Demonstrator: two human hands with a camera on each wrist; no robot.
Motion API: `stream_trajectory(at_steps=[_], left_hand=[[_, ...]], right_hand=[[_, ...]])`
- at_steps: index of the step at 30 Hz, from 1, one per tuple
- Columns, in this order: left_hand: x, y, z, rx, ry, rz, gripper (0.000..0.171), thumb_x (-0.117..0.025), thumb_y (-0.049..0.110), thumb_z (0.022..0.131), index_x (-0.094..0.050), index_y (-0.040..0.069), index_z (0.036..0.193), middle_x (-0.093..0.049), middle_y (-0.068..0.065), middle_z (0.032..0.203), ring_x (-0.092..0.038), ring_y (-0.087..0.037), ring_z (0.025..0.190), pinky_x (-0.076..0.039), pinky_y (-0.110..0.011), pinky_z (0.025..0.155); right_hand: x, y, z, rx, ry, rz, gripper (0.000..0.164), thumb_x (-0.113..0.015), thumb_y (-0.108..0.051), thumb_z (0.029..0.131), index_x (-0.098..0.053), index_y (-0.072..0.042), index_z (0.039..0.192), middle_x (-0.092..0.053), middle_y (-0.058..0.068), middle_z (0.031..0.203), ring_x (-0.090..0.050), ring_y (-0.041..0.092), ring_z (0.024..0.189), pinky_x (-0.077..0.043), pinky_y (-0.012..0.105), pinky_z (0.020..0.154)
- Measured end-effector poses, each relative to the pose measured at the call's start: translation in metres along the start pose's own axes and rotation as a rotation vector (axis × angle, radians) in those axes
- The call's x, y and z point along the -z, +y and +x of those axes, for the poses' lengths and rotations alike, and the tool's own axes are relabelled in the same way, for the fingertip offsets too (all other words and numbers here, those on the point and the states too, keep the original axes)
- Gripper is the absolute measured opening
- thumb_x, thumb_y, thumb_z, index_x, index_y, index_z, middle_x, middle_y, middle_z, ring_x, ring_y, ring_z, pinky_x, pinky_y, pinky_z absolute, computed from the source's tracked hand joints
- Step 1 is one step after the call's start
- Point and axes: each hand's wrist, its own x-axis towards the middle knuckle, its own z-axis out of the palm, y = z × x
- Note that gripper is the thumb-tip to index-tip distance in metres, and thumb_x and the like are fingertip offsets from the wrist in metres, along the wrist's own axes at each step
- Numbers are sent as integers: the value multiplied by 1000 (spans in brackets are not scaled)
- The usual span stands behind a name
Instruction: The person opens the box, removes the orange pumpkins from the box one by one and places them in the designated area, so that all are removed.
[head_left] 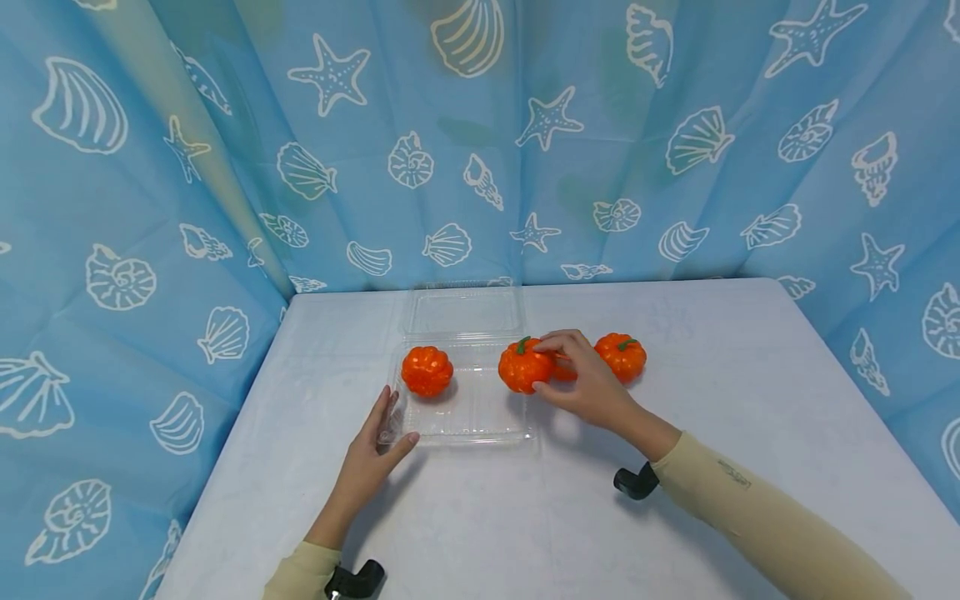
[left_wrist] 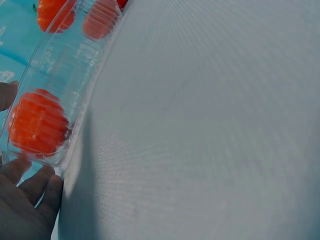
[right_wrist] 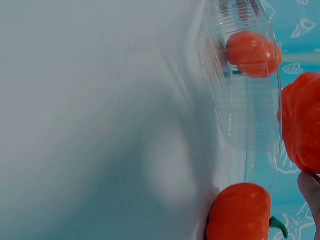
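Note:
My right hand [head_left: 588, 383] pinches a small orange pumpkin [head_left: 524, 365] with a green stem, over the right end of a clear plastic container [head_left: 472, 429]. In the right wrist view the held pumpkin [right_wrist: 302, 122] is raised beside the container's rim, with the fingertips at its edge. Another orange pumpkin [head_left: 427, 371] sits inside the container at the left end. My left hand [head_left: 367, 462] rests at the container's near left corner, fingers fairly straight along the end wall and thumb near the front wall. In the left wrist view, fingers [left_wrist: 37, 187] touch the container's end.
Right of the container lies a pumpkin [head_left: 621, 357] with its stem showing; another orange pumpkin [head_left: 564, 372] is mostly hidden behind my right hand. The container's clear lid [head_left: 465, 312] lies folded back toward the shell-patterned blue curtain [head_left: 442, 208]. A white cloth [head_left: 480, 517] covers the table.

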Motion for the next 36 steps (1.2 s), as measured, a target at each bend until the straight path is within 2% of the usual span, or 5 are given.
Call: stream_trajectory(at_steps=[9, 18, 29, 36], left_hand=[[-1, 1, 0, 6, 10, -2, 91, -74, 33, 94, -19, 23, 165, -33, -2, 164, -24, -29, 153, -23, -59, 119], [-2, 2, 2, 15, 8, 5, 91, -74, 34, 94, -18, 24, 165, -33, -1, 164, -23, -28, 154, -20, -59, 120], [-2, 4, 1, 26, 12, 15, 91, -74, 35, 94, -18, 24, 165, -34, -1, 164, -23, -28, 154, -19, -60, 120], [-1, 5, 1, 33, 5, 23, 92, -74, 36, 94, -17, 25, 165, -34, -1, 164, -23, -28, 154, -18, -59, 121]], right_hand=[[16, 7, -17, -18, 43, 2, 46, -82, -14, 86, -58, -12, 125, -52, 6, 135, -52, 27, 128, -51, 51, 102], [25, 15, -34, -46, 57, -20, 47, -83, -14, 86, -58, -10, 125, -53, 6, 130, -55, 27, 124, -53, 47, 98], [28, 31, -52, -49, 31, -41, 47, -84, -12, 84, -58, -12, 123, -56, 4, 129, -56, 24, 122, -54, 46, 96], [26, 42, -58, -62, 4, -58, 47, -85, -14, 84, -59, -12, 123, -58, 6, 131, -56, 27, 123, -55, 48, 95]])
